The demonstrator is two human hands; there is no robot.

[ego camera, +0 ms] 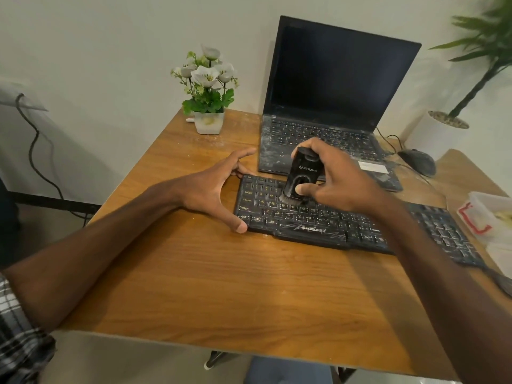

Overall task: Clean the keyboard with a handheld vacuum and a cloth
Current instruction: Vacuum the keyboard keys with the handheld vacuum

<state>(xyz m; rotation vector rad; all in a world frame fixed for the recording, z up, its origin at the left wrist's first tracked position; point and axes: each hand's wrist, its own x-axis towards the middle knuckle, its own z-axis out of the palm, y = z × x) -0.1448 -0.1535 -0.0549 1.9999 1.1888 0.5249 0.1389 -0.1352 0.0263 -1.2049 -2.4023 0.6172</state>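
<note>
Our right hand (336,176) grips the small black handheld vacuum (302,173) upright, its brush on the flat black plastic keyboard (318,220) at the wooden table's (221,273) middle; our left hand (213,187), fingers spread, braces the keyboard's end, presumably against sliding.

Keyboard (304,214) middle hidden under right forearm (415,239); potted plant (483,48) blurred, cut off by right edge.

You have soft, even indoor light, fairly bright, with a warm sheen on the table (221,273) at lower centre. A faint, soft-edged shadow lies left of your right forearm (443,273). The keyboard (318,217) at centre is sharp. The plant (487,51) at upper right is smeared, and the table's edges bow with wide-angle distortion.
</note>
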